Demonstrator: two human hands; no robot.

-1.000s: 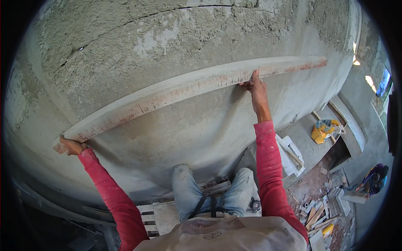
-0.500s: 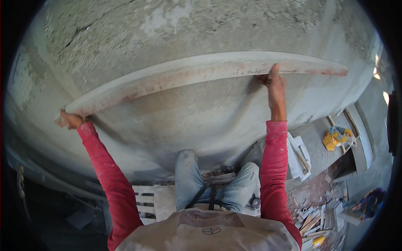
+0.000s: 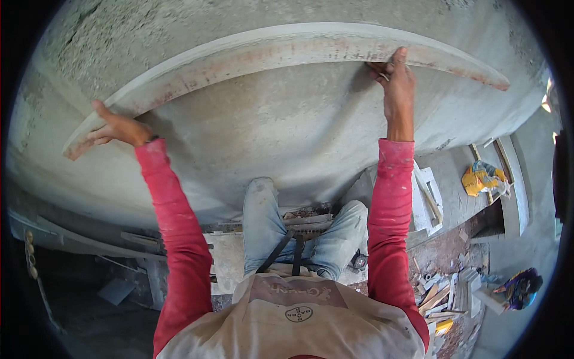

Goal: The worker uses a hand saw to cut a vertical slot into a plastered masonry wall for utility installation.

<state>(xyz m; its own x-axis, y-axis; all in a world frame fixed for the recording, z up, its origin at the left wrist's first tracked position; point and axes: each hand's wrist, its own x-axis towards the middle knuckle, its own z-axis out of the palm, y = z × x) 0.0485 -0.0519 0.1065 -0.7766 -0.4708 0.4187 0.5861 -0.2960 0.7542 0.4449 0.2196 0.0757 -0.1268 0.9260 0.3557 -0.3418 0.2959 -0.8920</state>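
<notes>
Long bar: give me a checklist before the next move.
1. Right hand gripping the long bar: ok, thumb on its face.
2. Left hand on the bar near its left end: ok.
3. Left hand's grip closed: cannot tell.
4. Bar flush with the wall along its length: cannot tell.
5. Wall smooth above the bar: not ok, rough at upper left.
6. Yellow bag clear of the bar: ok, apart at right.

We look through the left of two fisheye cameras worn on the head, upright, facing steeply down and somewhat forward. The shirt [image 3: 257, 326] sits closest to us at the near edge; past it come the left hand [image 3: 122, 127] and right hand [image 3: 399, 93], with the wall [image 3: 239, 125] filling the far side. Rightward, our view drops to more distant ground [image 3: 439, 254].
</notes>
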